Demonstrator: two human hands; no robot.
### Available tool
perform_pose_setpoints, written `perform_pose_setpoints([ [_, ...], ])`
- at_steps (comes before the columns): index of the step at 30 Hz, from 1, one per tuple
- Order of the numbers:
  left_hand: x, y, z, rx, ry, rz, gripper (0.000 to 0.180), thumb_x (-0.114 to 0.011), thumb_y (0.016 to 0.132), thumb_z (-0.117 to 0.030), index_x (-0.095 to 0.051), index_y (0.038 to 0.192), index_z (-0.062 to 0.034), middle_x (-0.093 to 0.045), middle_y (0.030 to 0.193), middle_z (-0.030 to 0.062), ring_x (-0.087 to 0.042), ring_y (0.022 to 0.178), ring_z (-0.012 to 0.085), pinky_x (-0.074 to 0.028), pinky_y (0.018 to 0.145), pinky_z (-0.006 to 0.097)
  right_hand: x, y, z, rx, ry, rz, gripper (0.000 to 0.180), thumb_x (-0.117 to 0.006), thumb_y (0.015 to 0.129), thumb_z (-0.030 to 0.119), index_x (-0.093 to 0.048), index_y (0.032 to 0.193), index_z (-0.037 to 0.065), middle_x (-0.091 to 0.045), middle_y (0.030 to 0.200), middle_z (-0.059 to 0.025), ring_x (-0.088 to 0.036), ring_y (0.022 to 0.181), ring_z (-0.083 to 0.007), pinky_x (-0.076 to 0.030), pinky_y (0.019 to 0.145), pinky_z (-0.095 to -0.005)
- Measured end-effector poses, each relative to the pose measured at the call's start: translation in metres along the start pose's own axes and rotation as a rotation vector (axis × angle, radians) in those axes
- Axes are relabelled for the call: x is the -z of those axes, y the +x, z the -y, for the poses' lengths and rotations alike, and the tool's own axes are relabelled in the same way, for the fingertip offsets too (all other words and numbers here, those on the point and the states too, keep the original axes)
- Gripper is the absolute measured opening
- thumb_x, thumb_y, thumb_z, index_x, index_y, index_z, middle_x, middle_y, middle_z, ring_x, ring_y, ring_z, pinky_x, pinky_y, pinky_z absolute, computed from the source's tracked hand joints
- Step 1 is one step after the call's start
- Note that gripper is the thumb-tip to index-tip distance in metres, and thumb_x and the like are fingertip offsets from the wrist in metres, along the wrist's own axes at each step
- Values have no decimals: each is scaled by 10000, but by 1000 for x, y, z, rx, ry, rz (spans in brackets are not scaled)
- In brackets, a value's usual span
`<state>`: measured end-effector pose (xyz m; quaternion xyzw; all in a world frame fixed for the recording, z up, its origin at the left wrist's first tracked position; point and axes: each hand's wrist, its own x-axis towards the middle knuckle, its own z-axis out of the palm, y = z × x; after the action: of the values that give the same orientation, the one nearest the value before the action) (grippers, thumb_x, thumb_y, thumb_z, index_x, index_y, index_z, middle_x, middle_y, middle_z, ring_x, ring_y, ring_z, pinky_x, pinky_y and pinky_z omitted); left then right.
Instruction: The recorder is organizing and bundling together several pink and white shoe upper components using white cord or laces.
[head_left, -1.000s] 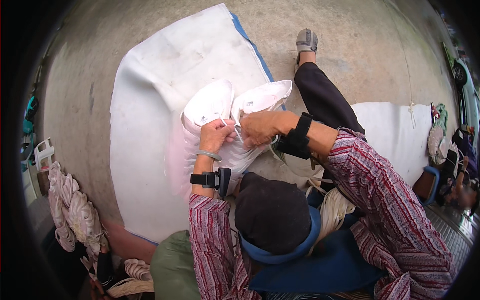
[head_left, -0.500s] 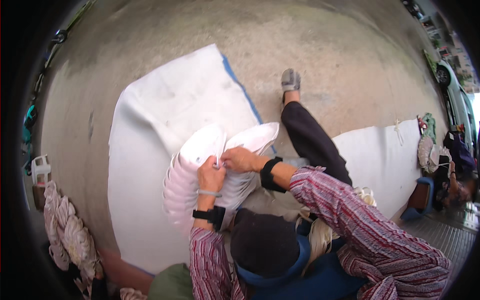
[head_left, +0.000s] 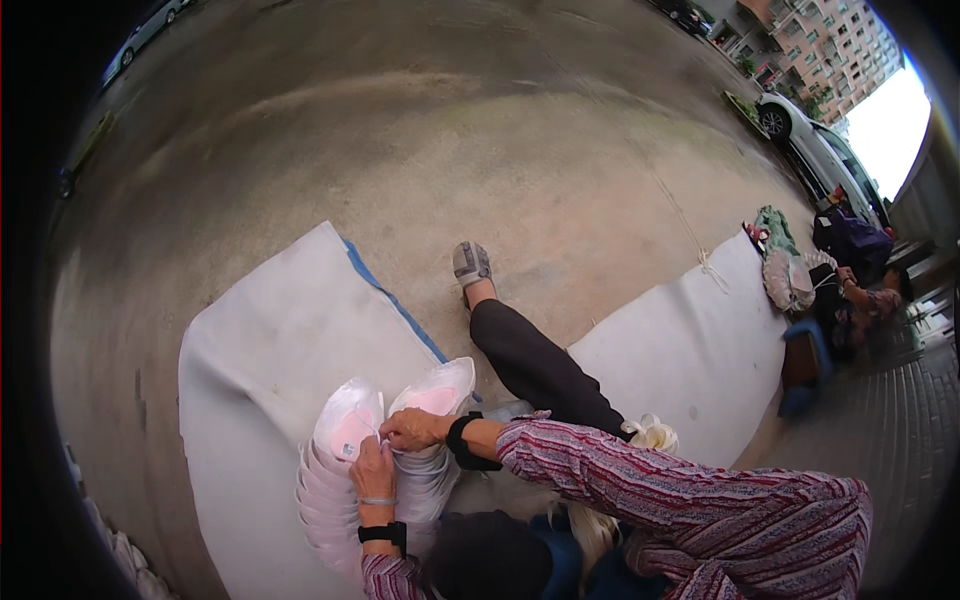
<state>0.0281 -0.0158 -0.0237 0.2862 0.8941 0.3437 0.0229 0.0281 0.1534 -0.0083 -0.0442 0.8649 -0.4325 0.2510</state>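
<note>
Head view: two stacks of white shoe-shaped pieces (head_left: 326, 490), side by side, left one over white sheet (head_left: 280, 345). Left hand (head_left: 373, 467) and right hand (head_left: 414, 429) close together between stack tops, fingers bent at one thin white cord (head_left: 380, 438); exact grip too small to tell. Wrist straps (head_left: 384, 535): two, black. Second white sheet (head_left: 690, 365) right. One shoe (head_left: 471, 263), grey. One co-worker (head_left: 862, 303), far right.

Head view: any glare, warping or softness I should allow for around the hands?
Head view: sky burnt out to white at upper right; building and white car tilted and warped near the picture's edge; left hand and right hand softly lit, but too small and soft to tell their exact grip.
</note>
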Motion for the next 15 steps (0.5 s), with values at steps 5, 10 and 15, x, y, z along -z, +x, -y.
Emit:
perform_pose_setpoints([
  [5, 7, 5, -10, 4, -62, -8, 108, -587, 849, -117, -515, 899, -55, -580, 811, 151, -594, 696, 356, -463, 566, 443, 23, -7, 2, -78, 152, 115, 240, -528, 821, 192, -642, 949, 24, -651, 718, -104, -640, 642, -173, -504, 616, -300],
  [10, 0, -5, -2, -2, -135, -83, 149, -604, 851, -174, -520, 903, -62, -599, 772, 156, -594, 684, 380, -462, 562, 461, 21, -10, 10, -82, 155, 104, 200, -522, 818, 156, -664, 852, 19, -610, 595, -65, -598, 536, -150, -475, 525, -291],
  [15, 1, -8, -7, 52, -120, -33, 147, -587, 856, -169, -508, 926, -66, -612, 753, 162, -612, 696, 369, -481, 574, 455, 15, -15, 15, -198, 158, -59, 139, -562, 833, 117, -592, 800, -15, -610, 625, -70, -614, 558, -141, -519, 506, -273],
])
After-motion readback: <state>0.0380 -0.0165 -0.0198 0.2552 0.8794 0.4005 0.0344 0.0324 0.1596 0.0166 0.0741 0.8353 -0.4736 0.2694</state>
